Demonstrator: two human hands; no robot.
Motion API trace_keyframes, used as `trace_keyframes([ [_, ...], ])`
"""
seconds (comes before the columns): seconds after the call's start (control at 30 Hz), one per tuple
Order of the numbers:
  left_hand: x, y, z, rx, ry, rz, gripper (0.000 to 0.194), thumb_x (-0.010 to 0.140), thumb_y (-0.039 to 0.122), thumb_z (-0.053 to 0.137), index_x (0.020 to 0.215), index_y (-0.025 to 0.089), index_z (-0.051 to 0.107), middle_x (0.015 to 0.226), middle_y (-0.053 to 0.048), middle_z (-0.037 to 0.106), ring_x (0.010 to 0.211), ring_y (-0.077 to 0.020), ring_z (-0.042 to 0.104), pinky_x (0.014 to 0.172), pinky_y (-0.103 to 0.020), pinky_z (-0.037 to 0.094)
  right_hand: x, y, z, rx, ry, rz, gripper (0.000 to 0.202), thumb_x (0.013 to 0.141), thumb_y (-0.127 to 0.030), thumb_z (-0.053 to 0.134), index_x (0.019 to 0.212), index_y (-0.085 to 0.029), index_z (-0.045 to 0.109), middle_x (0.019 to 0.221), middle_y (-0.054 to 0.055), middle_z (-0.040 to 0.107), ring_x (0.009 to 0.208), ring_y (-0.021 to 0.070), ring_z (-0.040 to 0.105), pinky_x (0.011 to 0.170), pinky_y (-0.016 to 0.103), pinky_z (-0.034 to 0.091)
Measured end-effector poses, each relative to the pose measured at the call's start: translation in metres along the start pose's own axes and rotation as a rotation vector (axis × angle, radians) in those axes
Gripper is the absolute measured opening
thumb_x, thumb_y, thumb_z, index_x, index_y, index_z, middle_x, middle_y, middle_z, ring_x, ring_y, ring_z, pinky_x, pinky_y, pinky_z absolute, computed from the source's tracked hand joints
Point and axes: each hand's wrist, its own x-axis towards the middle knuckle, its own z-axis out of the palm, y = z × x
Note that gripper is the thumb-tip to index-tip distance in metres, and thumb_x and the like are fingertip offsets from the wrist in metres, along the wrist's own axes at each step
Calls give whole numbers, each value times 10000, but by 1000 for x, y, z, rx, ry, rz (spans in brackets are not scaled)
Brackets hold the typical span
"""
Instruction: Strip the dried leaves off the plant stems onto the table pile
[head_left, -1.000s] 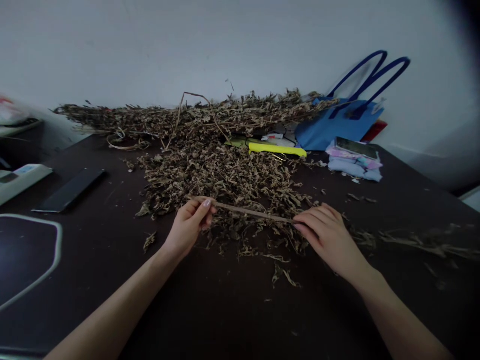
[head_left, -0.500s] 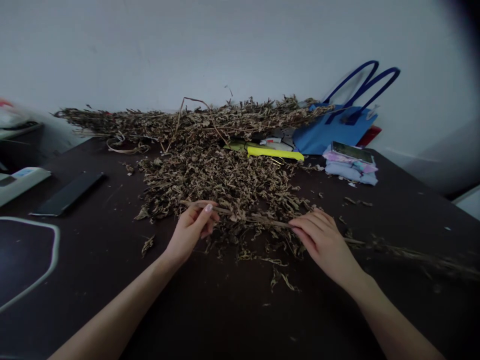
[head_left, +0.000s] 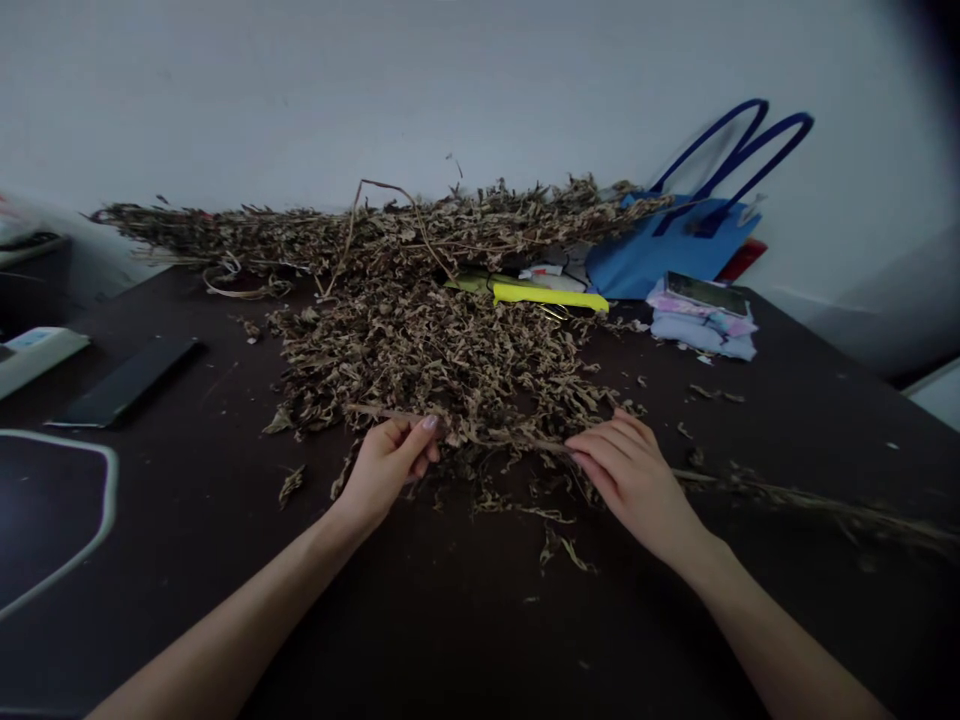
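A long dried plant stem runs across the front of a loose pile of dried brown leaves and out to the right edge. My left hand pinches the stem near its bare left end, which sticks out past the thumb. My right hand is closed round the same stem farther right, with its fingertips at the edge of the pile. Curled leaves hang on the stem between the two hands. Small leaf bits lie on the dark table in front.
Behind the pile lies a long bundle of dried stalks along the wall. A yellow object, a blue bag and a phone on folded cloth are at the back right. A black phone and white cable lie left.
My left hand has slid slightly right along the stem, so more of its left end shows. My right hand has shifted slightly left. The view has tilted a little.
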Motion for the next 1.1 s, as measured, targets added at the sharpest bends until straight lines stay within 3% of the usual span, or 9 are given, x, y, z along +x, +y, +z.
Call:
trace_keyframes([
  [0.2, -2, 4, -4, 209, -56, 50, 408, 841, 439, 503, 551, 153, 524, 384, 57, 396, 344, -47, 307, 365, -176, 232, -1, 2, -2, -19, -4, 16, 126, 884, -163, 477, 958, -204, 571, 885, 21, 640, 849, 166, 559, 997, 438, 324],
  [0.43, -3, 6, -9, 608, -119, 310, 366, 874, 355, 466, 583, 157, 565, 448, 25, 499, 413, -79, 455, 461, -188, 351, 0, 6, -5, -2, 13, 20, 146, 890, -148, 453, 972, -199, 564, 879, 35, 639, 847, 173, 562, 979, 432, 344],
  [0.6, -2, 3, -9, 730, -103, 413, 360, 884, 321, 451, 582, 161, 564, 464, 19, 525, 421, -86, 481, 478, -195, 363, 0, 6, -6, 7, 9, 29, 146, 890, -154, 454, 973, -209, 560, 890, 31, 637, 852, 173, 559, 985, 440, 337],
  [0.77, -4, -2, -7, 702, -106, 375, 319, 882, 326, 454, 627, 165, 559, 494, 21, 531, 439, -91, 490, 473, -195, 361, 0, 5, -5, 11, 12, 28, 146, 891, -147, 448, 972, -207, 554, 879, 33, 634, 852, 176, 558, 983, 446, 340],
  [1.1, -11, 0, 0, 521, -250, 269, 295, 877, 367, 474, 695, 157, 570, 605, 6, 586, 458, -76, 512, 472, -180, 400, -2, 8, -2, 14, -21, 30, 148, 894, -160, 449, 983, -209, 557, 907, 37, 629, 874, 178, 546, 970, 436, 347],
])
